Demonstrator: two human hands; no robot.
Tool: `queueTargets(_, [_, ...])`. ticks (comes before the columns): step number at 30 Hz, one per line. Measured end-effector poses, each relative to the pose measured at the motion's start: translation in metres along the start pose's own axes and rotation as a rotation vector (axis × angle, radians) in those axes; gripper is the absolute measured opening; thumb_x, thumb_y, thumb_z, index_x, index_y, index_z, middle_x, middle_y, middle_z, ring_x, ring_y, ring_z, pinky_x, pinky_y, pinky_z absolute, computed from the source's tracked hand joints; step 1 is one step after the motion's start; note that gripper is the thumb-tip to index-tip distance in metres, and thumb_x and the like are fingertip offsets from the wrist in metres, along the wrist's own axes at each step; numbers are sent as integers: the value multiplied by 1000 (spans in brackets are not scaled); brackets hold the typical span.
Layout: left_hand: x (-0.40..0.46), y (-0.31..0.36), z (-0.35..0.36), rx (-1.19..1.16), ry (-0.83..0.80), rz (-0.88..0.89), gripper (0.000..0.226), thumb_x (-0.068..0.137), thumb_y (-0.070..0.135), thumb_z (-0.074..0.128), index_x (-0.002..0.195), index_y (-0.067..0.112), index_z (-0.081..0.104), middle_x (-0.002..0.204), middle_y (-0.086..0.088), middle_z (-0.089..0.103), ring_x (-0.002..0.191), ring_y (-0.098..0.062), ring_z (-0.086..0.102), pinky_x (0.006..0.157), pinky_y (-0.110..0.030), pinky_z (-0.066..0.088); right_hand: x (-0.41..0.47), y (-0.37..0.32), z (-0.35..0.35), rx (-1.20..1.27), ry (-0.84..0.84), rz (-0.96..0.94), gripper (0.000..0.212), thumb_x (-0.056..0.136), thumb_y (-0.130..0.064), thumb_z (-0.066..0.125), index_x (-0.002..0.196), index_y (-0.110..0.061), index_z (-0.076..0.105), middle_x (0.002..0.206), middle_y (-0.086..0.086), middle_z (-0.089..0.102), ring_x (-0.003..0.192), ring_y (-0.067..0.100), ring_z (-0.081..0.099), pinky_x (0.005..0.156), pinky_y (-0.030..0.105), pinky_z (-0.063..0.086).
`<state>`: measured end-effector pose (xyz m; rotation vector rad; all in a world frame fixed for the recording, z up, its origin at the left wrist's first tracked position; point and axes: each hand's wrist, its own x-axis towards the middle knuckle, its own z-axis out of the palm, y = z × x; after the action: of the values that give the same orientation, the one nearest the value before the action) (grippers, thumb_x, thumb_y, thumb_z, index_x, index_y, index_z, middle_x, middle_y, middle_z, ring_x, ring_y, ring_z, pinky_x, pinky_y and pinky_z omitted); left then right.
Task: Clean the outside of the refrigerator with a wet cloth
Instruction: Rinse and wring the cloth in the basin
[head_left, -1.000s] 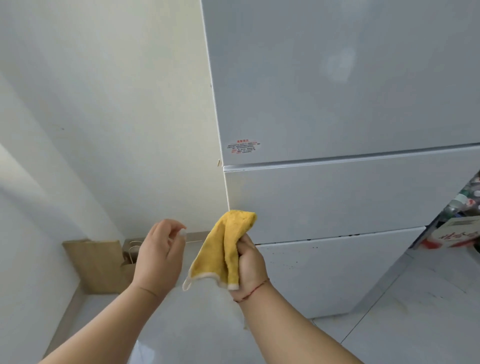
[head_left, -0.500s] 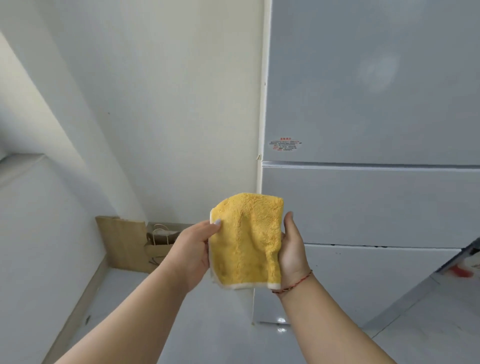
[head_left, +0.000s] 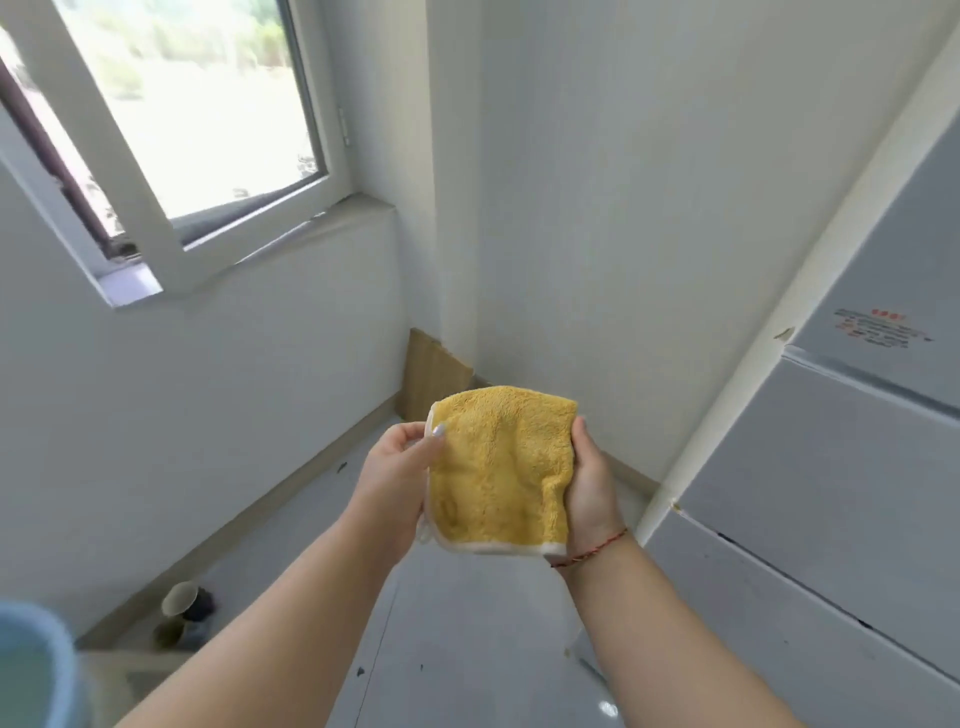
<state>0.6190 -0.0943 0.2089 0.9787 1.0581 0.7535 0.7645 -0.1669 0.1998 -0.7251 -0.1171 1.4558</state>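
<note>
The view has swung left since a moment ago, so the refrigerator (head_left: 852, 441) now sits at the right edge and a window (head_left: 197, 104) shows. Both hands still hold the yellow cloth (head_left: 498, 467) spread at chest height: the left hand (head_left: 400, 473) pinches its left edge, the right hand (head_left: 589, 483) grips its right side.

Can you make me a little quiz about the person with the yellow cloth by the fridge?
1. True or false: the cloth is touching the fridge.
2. Which hand holds the cloth? A) only the left hand B) only the right hand C) both
3. Fill in: the window is on the ____ side of the picture.

Key: 1. False, the cloth is held in the air, away from the fridge. 2. C. 3. left.
</note>
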Motion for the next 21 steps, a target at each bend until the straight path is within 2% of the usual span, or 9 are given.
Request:
queueTargets(2, [-9,-8,-22,147,132,57,33,89,25,68,119,24,53,119,-6,61,103,-23,63,91,-47,53,10,17,9,-16,-21,60,79,92,-66,25,128,-4,58,127,24,58,118,40,56,99,53,41])
queueTargets(4, [-30,-12,-48,231,235,127,42,81,31,73,119,31,57,121,3,52,115,-15,52,93,-34,45,20,40,21,-22,-39,120,79,91,-67,25,135,-6,51,133,23,54,122,39,52,106,52,35])
queueTargets(8, [-71,-21,-90,161,-9,140,44,62,47,79,104,35,73,120,9,64,116,-12,59,95,-28,45,29,86,44,-38,-62,209,82,89,-72,24,125,-5,54,113,18,56,105,34,57,91,47,46])
queueTargets(9, [-81,-26,-102,206,-46,153,52,57,49,82,107,37,72,126,15,61,118,-7,57,97,-28,46,27,100,54,-59,-83,255,85,88,-73,24,126,-2,53,118,20,56,110,37,56,89,50,47])
queueTargets(11, [-93,-38,-128,344,40,197,61,52,48,86,111,40,69,131,21,54,122,0,52,100,-28,45,20,128,73,-96,-127,386,93,87,-75,25,134,4,45,133,28,47,122,43,49,89,55,45])
queueTargets(14, [-106,-50,-172,366,253,258,35,64,29,77,97,40,74,121,17,62,112,-9,61,87,-28,52,19,167,96,-144,-167,501,98,87,-74,23,132,12,40,131,32,47,119,45,49,92,57,42])
queueTargets(17, [-122,-52,-219,373,462,260,25,87,2,60,89,23,74,97,6,73,90,-15,69,73,-26,56,22,215,119,-134,-199,616,97,88,-73,24,124,16,44,125,36,52,112,46,55,96,55,42])
queueTargets(19, [-134,-51,-253,298,588,237,14,96,11,57,90,13,69,83,-1,72,76,-15,65,65,-22,53,23,251,136,-158,-217,682,94,89,-71,24,121,15,48,115,35,59,105,44,61,91,51,47])
queueTargets(21, [-144,-54,-288,97,601,192,18,93,27,62,94,10,66,85,-6,71,81,-19,64,74,-29,51,27,288,153,-164,-227,737,92,90,-69,25,127,12,47,124,33,56,115,43,56,97,50,45])
